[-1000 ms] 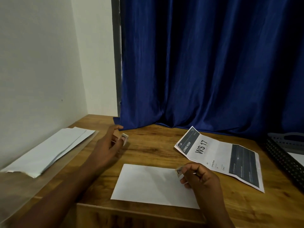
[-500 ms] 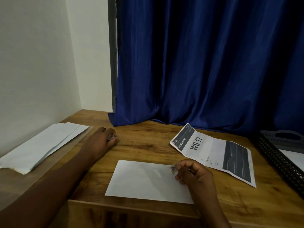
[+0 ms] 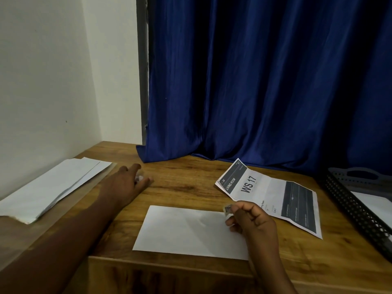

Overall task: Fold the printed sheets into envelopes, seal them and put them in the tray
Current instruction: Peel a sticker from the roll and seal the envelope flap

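Head view, left to right. Stack of white envelopes (image 3: 53, 187) lies flat at the far left of the wooden surface (image 3: 191, 187), against the wall, well left of the left fingers. Left arm reaches forward across the surface; left hand (image 3: 125, 185) lies palm down, fingers (image 3: 146, 181) loosely spread and resting on the wood. A small pale object (image 3: 140, 177) sits under or between those fingers; too small to identify, and whether it is gripped cannot be told.

A plain white envelope (image 3: 186, 230) lies flat near the front edge of the surface, between the two hands, apart from the left fingers and reaching under the right hand.

Right hand (image 3: 252, 219) hovers over the envelope's right end, wrist low, fingers curled. Thumb and forefinger pinch a small stamp-like sticker (image 3: 228, 209), held just above the envelope's upper right corner.

Printed sheet (image 3: 273, 196), creased with fold lines and marked "WS 17" and "LIVING ROOM", lies open on the surface just behind and right of the right fingers, its near edge partly hidden by that hand.

Black mesh tray (image 3: 356, 211) sits at the far right edge, well right of the right fingers, with white paper (image 3: 375, 204) inside.

Blue curtain (image 3: 254, 81) hangs behind.
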Demonstrator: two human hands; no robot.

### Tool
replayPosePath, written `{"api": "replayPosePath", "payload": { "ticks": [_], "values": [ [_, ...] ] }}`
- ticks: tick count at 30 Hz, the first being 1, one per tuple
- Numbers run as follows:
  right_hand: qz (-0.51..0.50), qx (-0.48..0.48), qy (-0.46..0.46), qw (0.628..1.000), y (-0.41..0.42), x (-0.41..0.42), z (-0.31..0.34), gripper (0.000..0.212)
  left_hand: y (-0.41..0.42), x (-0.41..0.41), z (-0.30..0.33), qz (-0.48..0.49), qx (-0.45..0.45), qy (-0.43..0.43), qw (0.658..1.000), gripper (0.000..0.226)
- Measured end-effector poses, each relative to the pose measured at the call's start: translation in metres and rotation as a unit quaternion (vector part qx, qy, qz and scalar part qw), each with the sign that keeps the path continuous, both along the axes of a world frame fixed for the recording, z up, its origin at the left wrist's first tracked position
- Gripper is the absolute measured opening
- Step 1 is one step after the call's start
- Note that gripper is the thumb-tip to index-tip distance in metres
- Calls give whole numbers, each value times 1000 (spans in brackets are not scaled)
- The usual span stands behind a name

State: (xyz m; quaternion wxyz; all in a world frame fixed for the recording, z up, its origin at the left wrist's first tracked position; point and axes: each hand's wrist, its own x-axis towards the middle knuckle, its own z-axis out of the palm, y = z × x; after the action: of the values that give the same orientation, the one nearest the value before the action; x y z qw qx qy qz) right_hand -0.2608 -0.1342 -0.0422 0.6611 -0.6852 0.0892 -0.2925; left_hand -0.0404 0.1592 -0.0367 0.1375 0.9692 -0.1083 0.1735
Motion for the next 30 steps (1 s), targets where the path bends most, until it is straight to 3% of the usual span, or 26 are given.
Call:
{"api": "replayPosePath", "payload": {
  "ticks": [5, 8, 11, 14, 18, 23, 30],
  "values": [
    [61, 205, -15, 977, -10, -2, 9, 15, -16, -47, 25, -48, -88, -85, 991, 61],
    [100, 207, -5, 973, -26, -3, 17, 21, -40, -93, 36, -149, -186, -49, 970, 59],
    [125, 129, 24, 983, -45, -7, 33, 17, -75, -135, 38, -273, -129, -27, 953, 65],
    [132, -24, 104, 985, -67, -5, 52, 8, -110, -161, 29, -333, -60, -16, 941, 65],
    [143, -227, 192, 944, -81, 2, 64, 9, -135, -170, 10, -347, -16, 23, 938, 63],
    [170, -346, 235, 892, -80, 22, 65, 3, -139, -168, -6, -350, -13, 47, 935, 59],
    [220, -431, 260, 836, -73, 45, 62, 7, -136, -172, -6, -360, -32, 48, 931, 52]
  ]
}}
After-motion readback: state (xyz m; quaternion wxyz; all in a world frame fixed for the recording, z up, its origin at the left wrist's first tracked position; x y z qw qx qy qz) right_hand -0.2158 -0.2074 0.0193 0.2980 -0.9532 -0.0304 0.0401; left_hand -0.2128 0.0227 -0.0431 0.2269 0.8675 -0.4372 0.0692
